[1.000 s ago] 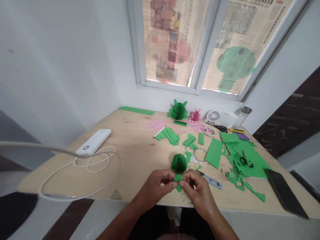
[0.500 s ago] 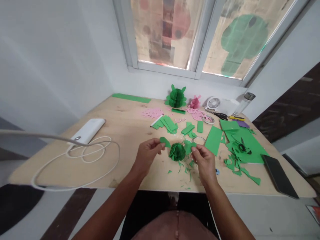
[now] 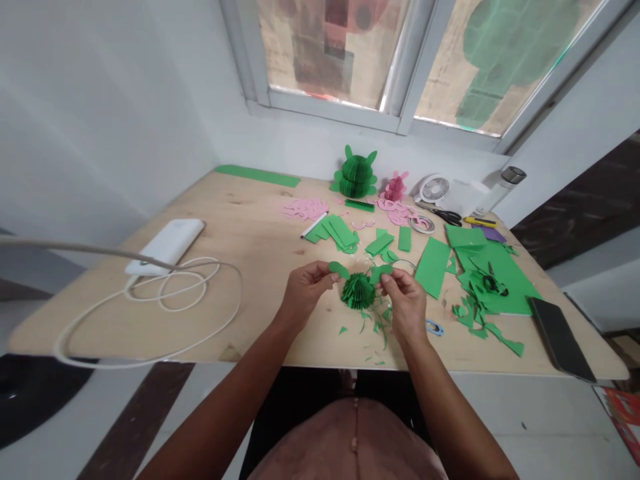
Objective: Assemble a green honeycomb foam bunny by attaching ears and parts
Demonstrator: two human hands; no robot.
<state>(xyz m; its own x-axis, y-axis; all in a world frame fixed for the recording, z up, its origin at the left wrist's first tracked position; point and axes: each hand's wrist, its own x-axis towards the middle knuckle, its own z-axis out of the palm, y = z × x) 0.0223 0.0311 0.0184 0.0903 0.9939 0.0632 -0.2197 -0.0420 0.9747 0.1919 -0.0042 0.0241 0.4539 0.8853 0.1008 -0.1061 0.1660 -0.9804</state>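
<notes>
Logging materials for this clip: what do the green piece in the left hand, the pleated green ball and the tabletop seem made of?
Green piece: probably matte paper or thin card; it looks flat and thin.
Pleated green ball: likely paper too, judging by its many thin folds.
Tabletop: wood or a wood-look board, pale and fairly dull, with darker knot-like marks.

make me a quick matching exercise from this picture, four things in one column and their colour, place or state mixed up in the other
1. left hand
2. paper ball
3. power bank
4. rabbit-eared figure

A. white, on the left side of the table
B. pink, left of the fan
C. pinching a paper piece
D. dark green, pleated, between the hands

Pairs: 1-C, 2-D, 3-A, 4-B
</notes>
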